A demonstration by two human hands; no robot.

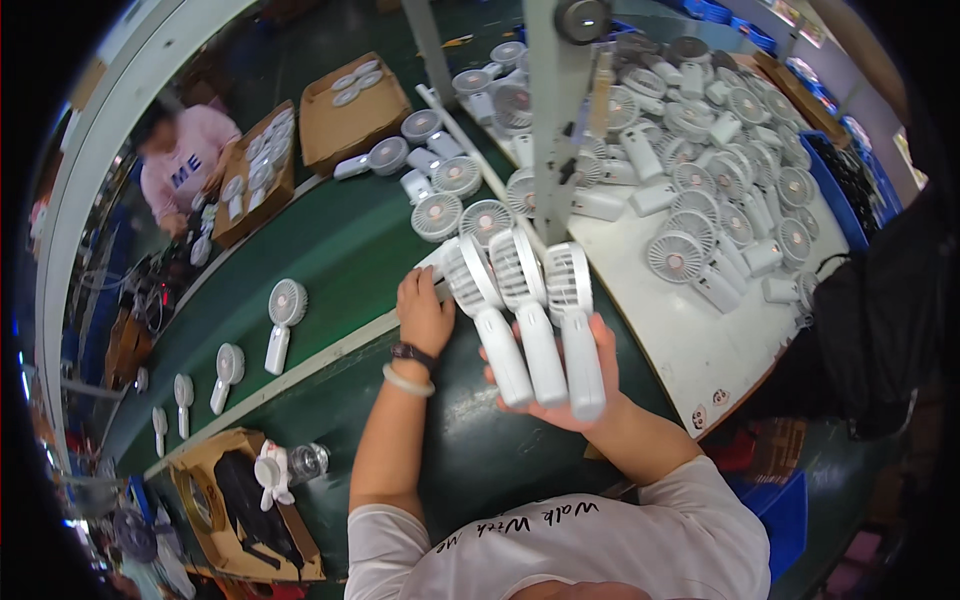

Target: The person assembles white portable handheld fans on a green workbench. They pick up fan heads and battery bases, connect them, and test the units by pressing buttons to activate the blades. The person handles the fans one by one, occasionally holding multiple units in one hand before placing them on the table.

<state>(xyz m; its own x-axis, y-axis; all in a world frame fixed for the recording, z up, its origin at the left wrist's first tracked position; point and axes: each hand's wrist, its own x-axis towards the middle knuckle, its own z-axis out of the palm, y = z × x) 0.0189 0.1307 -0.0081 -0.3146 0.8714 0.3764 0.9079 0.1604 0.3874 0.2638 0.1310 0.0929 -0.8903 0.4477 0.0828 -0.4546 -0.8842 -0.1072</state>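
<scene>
My right hand (560, 395) holds three white handheld fans (530, 320) side by side by their handles, round grilles pointing away from me. My left hand (423, 310) rests at the left fan's head, fingers touching its grille near the edge of the white table (690, 340). A dark watch and a pale bangle sit on my left wrist. Behind the held fans, more white fans (455, 205) lie along the table's near edge.
A large heap of white fans (720, 170) covers the white table. A grey metal post (555, 120) rises in front of me. Single fans (282, 320) lie on the green conveyor belt (330, 260). Another person (185, 160) works beside cardboard boxes (350, 110) at far left.
</scene>
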